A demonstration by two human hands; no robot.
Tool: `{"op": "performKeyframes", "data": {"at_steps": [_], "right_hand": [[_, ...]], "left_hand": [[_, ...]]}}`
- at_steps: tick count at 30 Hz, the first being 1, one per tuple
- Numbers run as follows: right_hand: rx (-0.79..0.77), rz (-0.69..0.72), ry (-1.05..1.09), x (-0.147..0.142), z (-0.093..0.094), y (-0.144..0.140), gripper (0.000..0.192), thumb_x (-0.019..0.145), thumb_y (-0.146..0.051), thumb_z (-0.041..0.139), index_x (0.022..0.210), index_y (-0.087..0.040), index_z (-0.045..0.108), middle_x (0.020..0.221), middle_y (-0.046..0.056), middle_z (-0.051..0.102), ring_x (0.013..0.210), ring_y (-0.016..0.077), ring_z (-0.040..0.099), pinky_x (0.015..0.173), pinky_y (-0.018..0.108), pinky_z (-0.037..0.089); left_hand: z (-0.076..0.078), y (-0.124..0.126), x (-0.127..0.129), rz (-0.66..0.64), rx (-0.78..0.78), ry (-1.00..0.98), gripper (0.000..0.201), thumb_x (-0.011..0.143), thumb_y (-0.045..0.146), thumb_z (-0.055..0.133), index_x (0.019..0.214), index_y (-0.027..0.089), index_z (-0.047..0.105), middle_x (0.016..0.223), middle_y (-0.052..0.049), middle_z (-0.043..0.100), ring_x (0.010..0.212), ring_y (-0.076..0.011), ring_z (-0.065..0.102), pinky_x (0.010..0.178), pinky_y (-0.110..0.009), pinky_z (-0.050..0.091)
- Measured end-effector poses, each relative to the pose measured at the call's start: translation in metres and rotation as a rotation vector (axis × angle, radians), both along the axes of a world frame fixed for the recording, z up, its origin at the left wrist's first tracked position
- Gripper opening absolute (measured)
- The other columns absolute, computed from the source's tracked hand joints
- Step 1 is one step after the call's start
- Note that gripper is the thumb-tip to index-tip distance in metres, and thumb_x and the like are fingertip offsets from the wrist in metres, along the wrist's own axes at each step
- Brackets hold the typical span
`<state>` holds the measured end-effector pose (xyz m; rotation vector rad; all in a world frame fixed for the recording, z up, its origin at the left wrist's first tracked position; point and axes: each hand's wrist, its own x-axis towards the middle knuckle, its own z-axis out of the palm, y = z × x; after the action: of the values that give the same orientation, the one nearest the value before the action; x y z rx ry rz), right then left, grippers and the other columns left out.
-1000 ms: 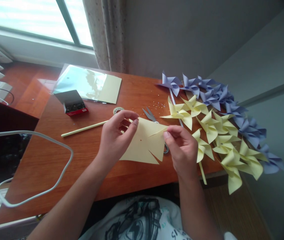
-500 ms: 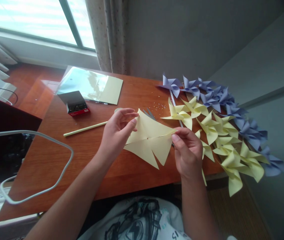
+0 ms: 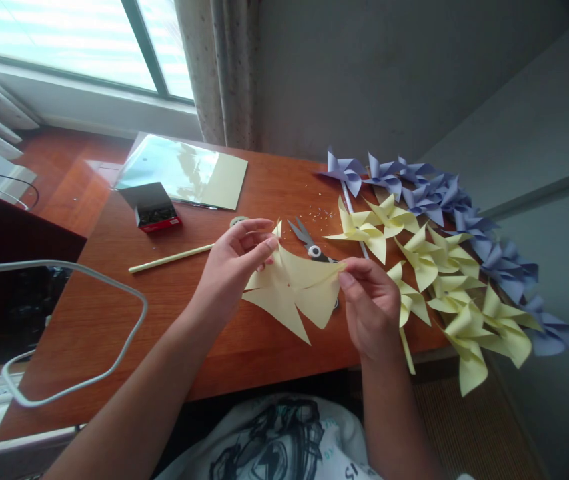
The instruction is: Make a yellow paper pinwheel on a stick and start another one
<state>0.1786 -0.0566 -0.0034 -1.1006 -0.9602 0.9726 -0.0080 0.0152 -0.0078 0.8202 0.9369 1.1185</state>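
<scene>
A pale yellow paper square with cuts from its corners [image 3: 289, 293] is held above the wooden table [image 3: 164, 313] between both hands. My left hand [image 3: 231, 270] pinches its upper left flap between thumb and fingers. My right hand [image 3: 371, 303] pinches the right corner, which bends toward the sheet's middle. Grey scissors [image 3: 309, 243] lie on the table just behind the paper. A yellow stick [image 3: 171, 258] lies left of my left hand.
Several finished yellow pinwheels [image 3: 439, 280] and purple pinwheels [image 3: 444, 200] lie along the table's right side. A small open red box [image 3: 151, 207], a glossy sheet stack [image 3: 184, 172] and a tape roll [image 3: 238, 220] sit at the back. A white cable [image 3: 79, 327] loops at left.
The flat cut square has been lifted and its flaps bent; my right hand has drawn the right corner inward, and the scissors behind it have come into view.
</scene>
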Motion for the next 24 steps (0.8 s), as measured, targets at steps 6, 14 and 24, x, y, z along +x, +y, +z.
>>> {"op": "performKeyframes", "data": {"at_steps": [6, 14, 24], "right_hand": [[-0.116, -0.047, 0.041, -0.001, -0.006, 0.0, 0.008, 0.086, -0.028, 0.076, 0.093, -0.026, 0.074, 0.079, -0.002, 0.068, 0.07, 0.0109, 0.06, 0.062, 0.021, 0.047], [-0.326, 0.079, -0.022, 0.009, -0.014, -0.007, 0.015, 0.086, -0.035, 0.076, 0.09, -0.023, 0.068, 0.071, -0.002, 0.069, 0.062, 0.011, 0.061, 0.059, 0.021, 0.05], [-0.209, -0.168, -0.5, 0.026, -0.006, 0.003, 0.018, 0.088, -0.038, 0.073, 0.093, -0.021, 0.072, 0.084, 0.004, 0.073, 0.078, 0.0187, 0.069, 0.069, 0.03, 0.055]], "left_hand": [[0.002, -0.001, 0.0, 0.031, 0.03, -0.002, 0.015, 0.077, 0.023, 0.083, 0.083, 0.017, 0.071, 0.07, 0.002, 0.062, 0.061, -0.0063, 0.051, 0.056, -0.017, 0.039], [0.007, -0.004, 0.0, 0.115, 0.144, 0.123, 0.013, 0.082, 0.026, 0.079, 0.084, 0.019, 0.069, 0.069, 0.001, 0.065, 0.059, -0.0086, 0.055, 0.052, -0.019, 0.038], [0.001, -0.01, 0.004, 0.077, 0.409, 0.467, 0.01, 0.086, 0.029, 0.071, 0.087, 0.02, 0.068, 0.075, -0.001, 0.063, 0.063, -0.0129, 0.056, 0.057, -0.025, 0.043]]}}
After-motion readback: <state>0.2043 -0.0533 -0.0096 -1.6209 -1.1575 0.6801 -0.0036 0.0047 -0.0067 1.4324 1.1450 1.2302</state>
